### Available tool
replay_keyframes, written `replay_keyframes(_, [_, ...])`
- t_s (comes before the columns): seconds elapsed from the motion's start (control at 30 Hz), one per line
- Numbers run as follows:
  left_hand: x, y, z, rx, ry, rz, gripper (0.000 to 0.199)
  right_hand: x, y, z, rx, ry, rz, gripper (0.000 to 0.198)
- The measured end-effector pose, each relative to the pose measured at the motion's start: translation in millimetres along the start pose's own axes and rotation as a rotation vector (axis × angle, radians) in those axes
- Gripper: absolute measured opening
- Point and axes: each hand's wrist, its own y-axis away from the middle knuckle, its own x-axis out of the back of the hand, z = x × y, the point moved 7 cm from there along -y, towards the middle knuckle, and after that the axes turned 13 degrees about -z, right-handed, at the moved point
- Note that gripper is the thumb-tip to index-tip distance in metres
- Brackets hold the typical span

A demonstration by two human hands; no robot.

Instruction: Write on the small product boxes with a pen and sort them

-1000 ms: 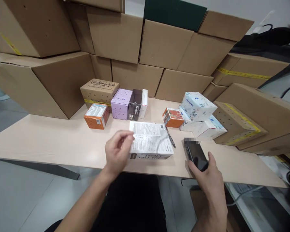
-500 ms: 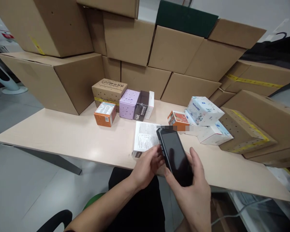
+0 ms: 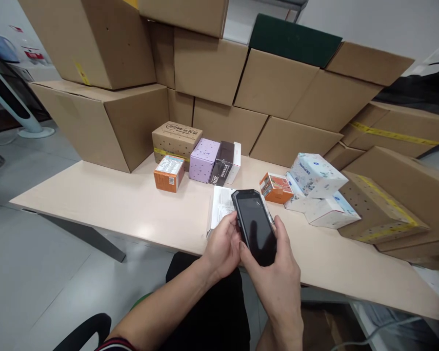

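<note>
A black, thick-cased smartphone [image 3: 255,226] with a dark screen is held above the table's front edge. My right hand [image 3: 278,278] is closed round its lower end, thumb on the left side and fingers on the right. My left hand [image 3: 223,246] cups the phone's left edge, its fingers curled partly behind it. Behind the phone lies a white printed box [image 3: 220,202], partly covered by the phone and my left hand. To the right sits a small orange box [image 3: 276,188].
Another orange box [image 3: 169,174], a purple box [image 3: 204,160] and a brown carton [image 3: 175,134] stand left of centre on the table [image 3: 113,195]. White floral boxes [image 3: 316,175] are stacked at right. Large cardboard boxes [image 3: 278,83] wall the back.
The phone has turned more upright and moved slightly left and closer to me. My left hand now rests against its edge. The view has shifted a little left.
</note>
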Motion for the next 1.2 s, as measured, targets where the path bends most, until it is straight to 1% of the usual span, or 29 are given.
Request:
replay_keyframes(0.1, [2.1,0.9,0.1,0.008,0.029,0.023,0.034,-1.6,-1.0,-2.0,0.029,0.03,-0.001,0.092])
replay_keyframes(0.23, [4.9,0.5,-0.2,0.024,0.056,0.011,0.031,-2.8,-1.3,-1.8,0.049,0.052,-0.005,0.092])
replay_keyframes(0.5, [2.1,0.4,0.4,0.007,-0.001,-0.001,0.033,-3.1,-2.0,-1.4,0.068,0.025,-0.004,0.091])
replay_keyframes(0.63, [1.2,1.2,0.9,0.0,-0.035,0.02,0.035,-5.7,-4.2,2.4,0.029,0.009,-0.032,0.093])
replay_keyframes(0.73, [1.3,2.8,2.2,-0.008,-0.064,0.001,0.036,-5.8,-6.0,6.1,0.021,0.003,-0.038,0.093])
replay_keyframes(0.8, [3.4,6.1,1.7,0.012,-0.091,-0.014,0.038,-3.4,-6.9,9.9,0.011,0.007,-0.027,0.092])
replay_keyframes(0.9, [11.8,15.7,3.2,0.034,-0.168,0.002,0.037,6.1,-8.1,20.4,-0.038,0.011,0.014,0.093])
replay_keyframes(0.93, [14.6,19.6,6.7,0.014,-0.225,0.004,0.038,10.9,-8.6,25.3,-0.059,0.012,0.037,0.094])
replay_keyframes(1.0, [17.7,27.4,20.4,-0.093,-0.427,-0.01,0.036,22.0,-10.0,37.4,-0.104,0.021,0.086,0.098])
replay_keyframes(1.07, [17.3,36.2,41.0,-0.282,-0.73,-0.012,0.028,33.2,-11.8,54.4,-0.174,0.047,0.124,0.101])
replay_keyframes(1.13, [14.6,45.4,60.8,-0.491,-1.05,0.013,0.019,42.3,-13.8,75.4,-0.265,0.09,0.133,0.104])
replay_keyframes(1.2, [12.4,50.8,73.4,-0.639,-1.334,0.032,0.017,48.9,-15.1,98.1,-0.36,0.151,0.122,0.105])
